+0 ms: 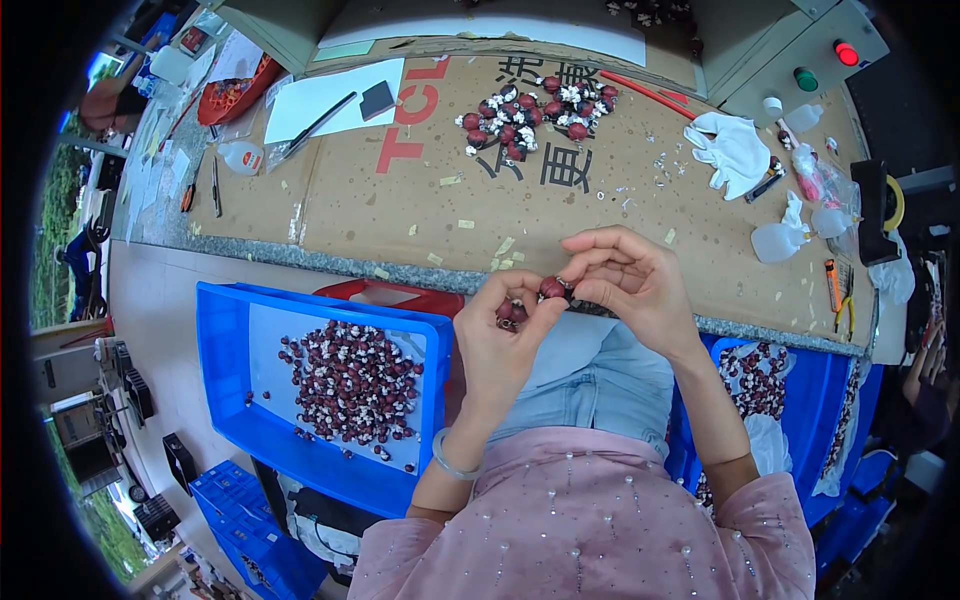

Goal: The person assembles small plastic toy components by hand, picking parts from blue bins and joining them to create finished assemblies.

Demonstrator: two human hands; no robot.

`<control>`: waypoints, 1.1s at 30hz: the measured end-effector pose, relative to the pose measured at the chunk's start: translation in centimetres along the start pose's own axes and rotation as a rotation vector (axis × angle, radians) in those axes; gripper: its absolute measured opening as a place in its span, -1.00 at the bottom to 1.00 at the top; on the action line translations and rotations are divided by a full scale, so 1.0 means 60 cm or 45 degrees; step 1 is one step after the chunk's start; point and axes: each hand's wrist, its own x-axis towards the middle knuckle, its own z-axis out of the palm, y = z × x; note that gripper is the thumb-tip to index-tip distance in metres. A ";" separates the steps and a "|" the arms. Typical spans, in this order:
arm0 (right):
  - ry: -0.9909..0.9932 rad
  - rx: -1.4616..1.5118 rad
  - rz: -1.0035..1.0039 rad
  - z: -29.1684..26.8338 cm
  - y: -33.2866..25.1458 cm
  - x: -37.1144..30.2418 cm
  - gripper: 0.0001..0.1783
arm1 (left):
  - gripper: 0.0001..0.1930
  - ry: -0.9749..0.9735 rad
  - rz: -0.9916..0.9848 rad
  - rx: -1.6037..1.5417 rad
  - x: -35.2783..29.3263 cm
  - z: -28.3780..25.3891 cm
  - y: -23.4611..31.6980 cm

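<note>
Just in front of the bench edge, my left hand (492, 345) pinches a small round dark red piece (552, 288) between thumb and fingers. More dark red pieces (511, 314) sit in the curl of that hand. My right hand (645, 290) meets it from the right, thumb and fingertips closed at the piece's right side. What exactly the right fingertips grip there is too small to make out. On the cardboard-covered bench (350, 215), farther off, lies a loose heap of similar dark red pieces with white parts (512, 120).
At lower left a blue tray (310, 470) holds many such pieces; another blue bin (705, 430) stands at right. On the bench are a white glove (730, 153), plastic bottles (778, 242), an orange cutter (832, 285) and white paper (335, 98). A machine with lit button (846, 53) stands behind.
</note>
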 end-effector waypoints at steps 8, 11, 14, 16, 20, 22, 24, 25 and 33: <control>0.077 0.206 0.142 -0.002 0.023 -0.010 -0.67 | -0.74 0.166 0.430 0.365 0.001 0.008 0.009; 0.106 0.232 0.199 0.003 0.028 -0.010 -0.65 | -0.73 0.167 0.428 0.411 0.001 0.005 0.012; 0.124 0.254 0.211 0.005 0.031 -0.010 -0.66 | -0.72 0.172 0.423 0.456 0.001 0.003 0.017; 0.129 0.250 0.216 0.004 0.035 -0.011 -0.67 | -0.71 0.173 0.432 0.475 0.001 0.003 0.018; 0.116 0.283 0.248 0.005 0.038 -0.012 -0.68 | -0.68 0.180 0.420 0.471 -0.002 0.004 0.018; 0.111 0.281 0.260 0.004 0.041 -0.011 -0.68 | -0.69 0.181 0.418 0.461 -0.001 0.005 0.016; 0.134 0.278 0.292 0.005 0.045 -0.013 -0.68 | -0.71 0.165 0.422 0.452 0.001 0.006 0.013; 0.157 0.274 0.307 0.006 0.040 -0.010 -0.68 | -0.71 0.159 0.444 0.436 0.001 0.002 0.016; -0.045 0.242 0.229 0.016 0.014 0.020 -0.77 | -0.80 0.070 0.166 -0.048 0.015 -0.017 0.013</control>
